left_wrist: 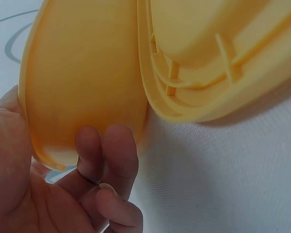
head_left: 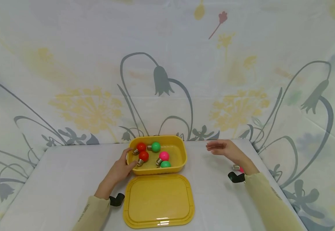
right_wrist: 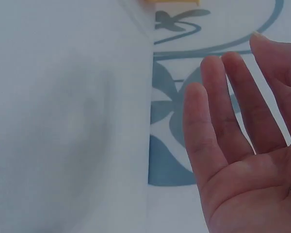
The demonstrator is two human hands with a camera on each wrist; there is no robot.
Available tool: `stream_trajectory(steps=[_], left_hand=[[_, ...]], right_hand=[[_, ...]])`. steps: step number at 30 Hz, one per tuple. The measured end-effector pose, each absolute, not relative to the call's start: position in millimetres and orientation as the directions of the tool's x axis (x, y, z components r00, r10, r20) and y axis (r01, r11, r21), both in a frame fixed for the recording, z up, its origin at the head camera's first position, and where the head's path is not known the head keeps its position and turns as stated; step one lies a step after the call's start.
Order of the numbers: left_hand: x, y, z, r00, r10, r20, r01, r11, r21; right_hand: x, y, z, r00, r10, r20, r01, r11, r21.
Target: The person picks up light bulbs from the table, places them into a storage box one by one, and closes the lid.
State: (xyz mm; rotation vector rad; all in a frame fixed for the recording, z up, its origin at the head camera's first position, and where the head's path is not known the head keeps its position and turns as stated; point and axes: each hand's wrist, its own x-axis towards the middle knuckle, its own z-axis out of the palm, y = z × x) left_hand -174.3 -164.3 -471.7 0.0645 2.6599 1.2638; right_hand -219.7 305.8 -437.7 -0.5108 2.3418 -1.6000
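A yellow plastic box point(head_left: 176, 157) stands at the back of the table with several small bulbs inside. Among them are two red bulbs point(head_left: 143, 156), two green bulbs point(head_left: 155, 147) and one pink bulb point(head_left: 164, 156), all with metal screw bases. My left hand point(head_left: 122, 166) grips the box's left end; the left wrist view has its curled fingers point(left_wrist: 119, 150) against the box's wall. In the air right of the box hovers my right hand point(head_left: 228, 150), its fingers point(right_wrist: 216, 97) fairly straight and holding nothing. Another pink bulb point(head_left: 241, 169) lies on the table, partly hidden by the right forearm.
In front of the box lies a flat yellow lid point(head_left: 159, 200), its near edge towards me. A white cloth covers the table point(head_left: 69, 179). Behind and at both sides rises a flower-printed cloth point(head_left: 167, 109). Each wrist wears a small black device point(head_left: 117, 199).
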Motion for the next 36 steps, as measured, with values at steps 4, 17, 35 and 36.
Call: stream_trajectory(steps=[4, 17, 35, 36], left_hand=[[-175, -165, -474, -0.980, 0.116, -0.162, -0.052, 0.636, 0.770], [-176, -165, -476, -0.979, 0.115, -0.167, -0.057, 0.634, 0.771], [-176, -165, -477, -0.979, 0.112, -0.171, -0.062, 0.637, 0.768], [-176, -165, -476, -0.979, 0.111, -0.170, -0.061, 0.638, 0.768]], right_hand=[[-214, 320, -441, -0.918, -0.397, 0.006, -0.141, 0.312, -0.940], [-193, 367, -450, -0.956, -0.293, 0.005, -0.115, 0.361, -0.926], [-161, 409, -455, -0.995, -0.087, -0.043, -0.023, 0.641, -0.767], [-161, 410, -457, -0.996, -0.076, -0.055, -0.007, 0.645, -0.764]])
